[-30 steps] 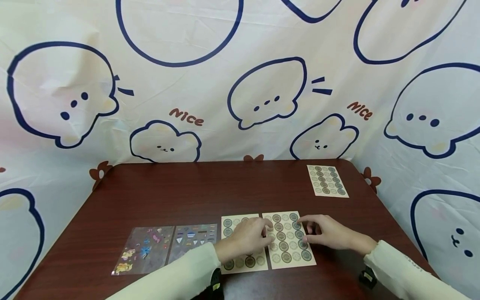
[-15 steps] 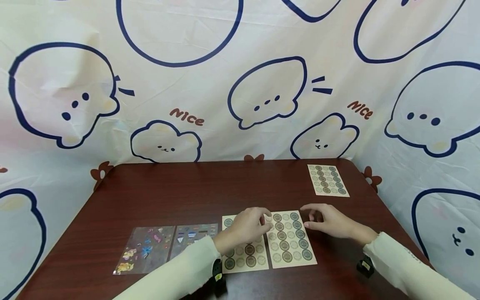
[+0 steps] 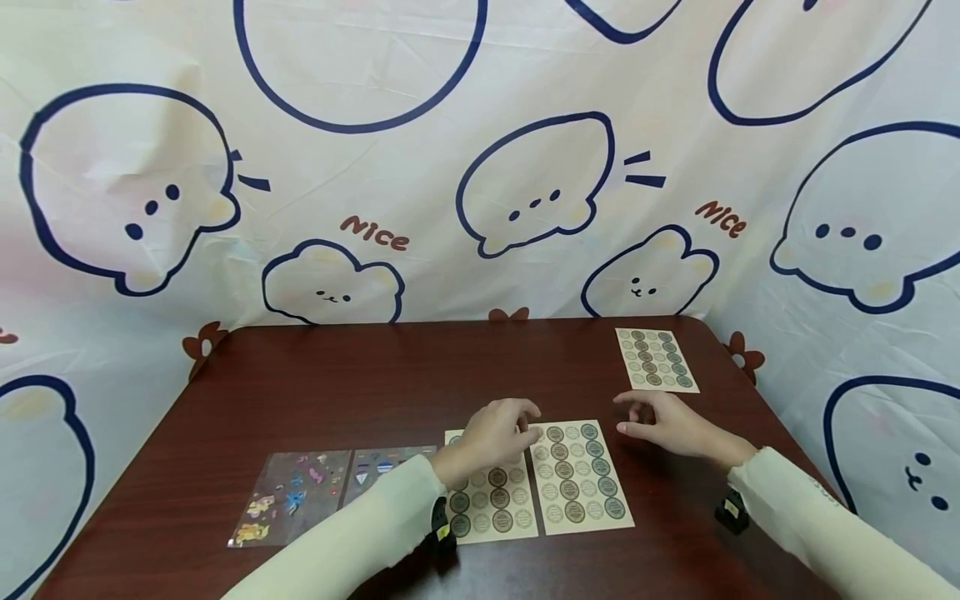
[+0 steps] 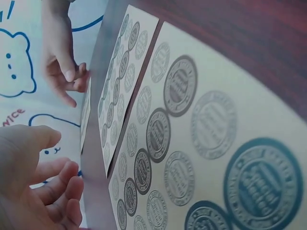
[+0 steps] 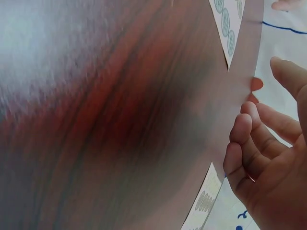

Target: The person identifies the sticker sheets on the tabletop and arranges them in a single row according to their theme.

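Observation:
Two cream sheets of round seal stickers lie side by side in the head view, the left sheet (image 3: pixel 491 512) partly under my left hand (image 3: pixel 495 432) and the right sheet (image 3: pixel 577 479) beside it. My left hand hovers over them with loosely bent fingers, and nothing is in it. Raised off the table to the right of the sheets is my right hand (image 3: pixel 671 423), also holding nothing, its fingers (image 5: pixel 242 129) loosely curled in the right wrist view. Just beyond it, a third sticker sheet (image 3: pixel 657 360) lies near the far right corner.
Two clear sticker sheets lie at the left: one with colourful figures (image 3: pixel 288 498), another (image 3: pixel 375 468) partly covered by my left sleeve (image 3: pixel 360 533). The dark wooden table (image 3: pixel 420 375) meets a patterned cloth (image 3: pixel 450 283) at its back.
My right hand has lifted off the right sheet's edge and moved away, toward the far sheet. My left hand has risen slightly from the sheets. The sheets stay put.

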`<state>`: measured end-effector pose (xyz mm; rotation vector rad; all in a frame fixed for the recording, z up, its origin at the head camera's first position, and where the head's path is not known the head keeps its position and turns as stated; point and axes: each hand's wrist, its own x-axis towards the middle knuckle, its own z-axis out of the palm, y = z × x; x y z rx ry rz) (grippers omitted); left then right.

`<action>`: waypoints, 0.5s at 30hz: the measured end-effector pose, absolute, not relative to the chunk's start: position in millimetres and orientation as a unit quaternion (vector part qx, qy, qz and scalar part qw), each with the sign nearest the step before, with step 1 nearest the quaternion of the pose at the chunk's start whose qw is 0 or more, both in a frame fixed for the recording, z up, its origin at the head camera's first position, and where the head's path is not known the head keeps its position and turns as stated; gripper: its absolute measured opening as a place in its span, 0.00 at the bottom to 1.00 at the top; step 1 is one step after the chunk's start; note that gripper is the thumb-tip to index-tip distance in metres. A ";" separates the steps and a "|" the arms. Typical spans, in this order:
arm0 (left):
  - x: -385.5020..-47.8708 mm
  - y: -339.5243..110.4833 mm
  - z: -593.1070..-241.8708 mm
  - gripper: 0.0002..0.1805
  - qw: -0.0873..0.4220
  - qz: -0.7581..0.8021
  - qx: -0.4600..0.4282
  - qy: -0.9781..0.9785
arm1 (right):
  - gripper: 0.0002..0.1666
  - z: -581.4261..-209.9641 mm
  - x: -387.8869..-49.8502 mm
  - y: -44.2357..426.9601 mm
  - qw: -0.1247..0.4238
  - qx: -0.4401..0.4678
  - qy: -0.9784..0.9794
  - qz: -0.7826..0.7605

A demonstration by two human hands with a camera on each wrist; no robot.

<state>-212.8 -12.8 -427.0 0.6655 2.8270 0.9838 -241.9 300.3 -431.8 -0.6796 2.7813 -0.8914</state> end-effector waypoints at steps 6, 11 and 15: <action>-221.9 -10.7 -427.2 0.16 0.037 0.323 0.218 0.920 | 0.25 -433.7 -253.0 307.4 0.066 -0.198 0.932 -0.297; -230.1 -10.9 -424.1 0.17 0.036 0.314 0.221 0.923 | 0.26 -436.3 -266.2 311.1 0.065 -0.185 0.936 -0.293; -235.8 -10.8 -420.1 0.17 0.032 0.307 0.224 0.924 | 0.26 -435.9 -275.5 313.5 0.076 -0.167 0.940 -0.288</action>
